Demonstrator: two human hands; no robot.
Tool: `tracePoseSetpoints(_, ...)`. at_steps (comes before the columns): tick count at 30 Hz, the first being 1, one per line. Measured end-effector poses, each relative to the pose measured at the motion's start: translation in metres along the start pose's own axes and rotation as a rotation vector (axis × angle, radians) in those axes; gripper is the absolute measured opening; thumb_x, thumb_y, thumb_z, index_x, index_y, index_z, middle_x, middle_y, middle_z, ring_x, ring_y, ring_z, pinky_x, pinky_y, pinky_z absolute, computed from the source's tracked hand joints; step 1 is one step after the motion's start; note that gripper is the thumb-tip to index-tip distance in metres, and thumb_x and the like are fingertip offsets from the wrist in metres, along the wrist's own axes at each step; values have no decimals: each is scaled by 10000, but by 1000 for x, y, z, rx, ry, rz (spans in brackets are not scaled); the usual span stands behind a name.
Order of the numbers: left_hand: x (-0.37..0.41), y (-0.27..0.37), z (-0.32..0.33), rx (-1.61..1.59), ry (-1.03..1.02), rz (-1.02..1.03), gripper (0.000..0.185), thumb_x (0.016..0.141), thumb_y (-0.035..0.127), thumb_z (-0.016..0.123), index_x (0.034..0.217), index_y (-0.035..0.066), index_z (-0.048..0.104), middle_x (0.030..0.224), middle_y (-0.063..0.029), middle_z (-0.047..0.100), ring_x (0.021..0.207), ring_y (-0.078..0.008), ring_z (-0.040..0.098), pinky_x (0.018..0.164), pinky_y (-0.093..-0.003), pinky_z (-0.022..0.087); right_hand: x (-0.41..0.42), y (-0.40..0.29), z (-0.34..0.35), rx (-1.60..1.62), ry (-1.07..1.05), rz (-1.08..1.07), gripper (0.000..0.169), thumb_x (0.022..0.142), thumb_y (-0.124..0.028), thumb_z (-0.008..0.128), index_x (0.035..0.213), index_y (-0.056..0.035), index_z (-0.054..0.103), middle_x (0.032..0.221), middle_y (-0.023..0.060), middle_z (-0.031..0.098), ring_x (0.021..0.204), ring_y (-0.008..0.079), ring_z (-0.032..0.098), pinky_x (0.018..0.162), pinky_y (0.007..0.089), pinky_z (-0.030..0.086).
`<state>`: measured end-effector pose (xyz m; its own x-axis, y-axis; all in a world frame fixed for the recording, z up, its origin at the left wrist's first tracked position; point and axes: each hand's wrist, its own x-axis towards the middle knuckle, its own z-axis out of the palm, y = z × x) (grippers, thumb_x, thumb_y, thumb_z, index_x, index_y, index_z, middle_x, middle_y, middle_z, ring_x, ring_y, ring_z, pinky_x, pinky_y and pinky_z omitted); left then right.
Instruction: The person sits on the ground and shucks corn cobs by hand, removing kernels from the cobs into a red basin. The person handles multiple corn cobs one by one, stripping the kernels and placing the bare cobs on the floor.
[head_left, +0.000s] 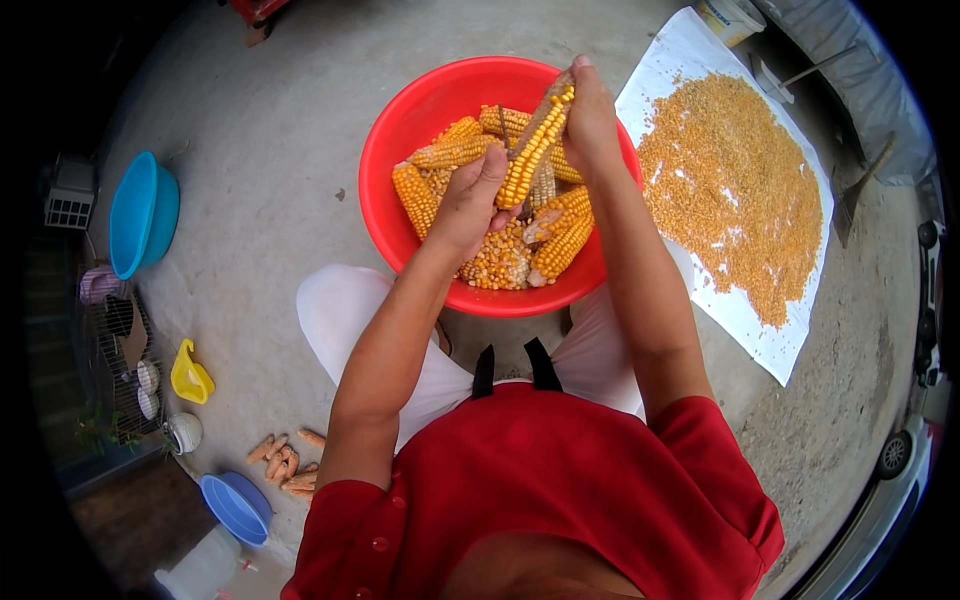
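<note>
My left hand (474, 196) holds the lower end of a partly shelled ear of corn (534, 154), its thumb near a thin dark rod (504, 126). My right hand (591, 112) grips the upper end of the same ear, which is tilted, with yellow kernels along one side and bare cob along the other. Both hands are over a red plastic basin (397, 112). Several ears of corn (414, 196) lie in it, some partly stripped, on loose kernels (499, 259). The rod's lower part is hidden by the ear and my left hand.
Right of the basin, corn kernels (735, 180) cover much of a white sheet (750, 349). Bare cobs (283, 459) lie on the floor at lower left, near a blue basin (236, 510). A yellow scoop (191, 375) and turquoise tub (146, 214) are at left; a bucket (729, 21) stands upper right.
</note>
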<state>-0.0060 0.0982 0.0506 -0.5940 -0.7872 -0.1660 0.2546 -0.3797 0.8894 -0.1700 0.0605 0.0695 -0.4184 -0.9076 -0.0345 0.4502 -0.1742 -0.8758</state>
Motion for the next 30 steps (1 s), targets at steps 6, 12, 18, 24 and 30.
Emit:
tracePoseSetpoints(6,0,-5,5,72,163,71,374,948,387,440,865,49,577,612,14,526,448,-45,431,387,-179,328,4,11,0,4,10,-6,281,931,-308,427,825,-56,494,682,41,506,579,137,506,524,313,436)
tracePoseSetpoints(12,0,-2,7,-9,218,-20,374,951,386,434,865,50,574,610,-5,536,437,-58,425,380,-186,333,4,13,-2,63,-41,21,275,935,-311,429,847,-59,493,708,41,517,612,139,517,558,310,448)
tracePoseSetpoints(18,-3,2,4,-76,38,37,367,943,405,449,918,48,535,625,-29,523,435,-57,385,401,-176,308,9,0,-9,56,70,50,274,943,-312,425,842,-63,478,714,34,495,632,138,499,589,316,441)
tracePoseSetpoints(24,-1,-7,7,24,109,108,284,967,313,421,917,55,530,617,-12,494,449,-52,371,411,-179,306,9,7,-8,19,88,-48,274,943,-316,422,840,-67,473,701,25,470,613,129,467,570,309,426)
tracePoseSetpoints(30,-1,-7,11,10,190,95,262,973,281,412,932,51,530,617,-21,489,443,-53,364,403,-189,307,9,7,-9,30,23,-25,278,942,-323,423,842,-68,472,706,26,479,622,131,487,564,307,433)
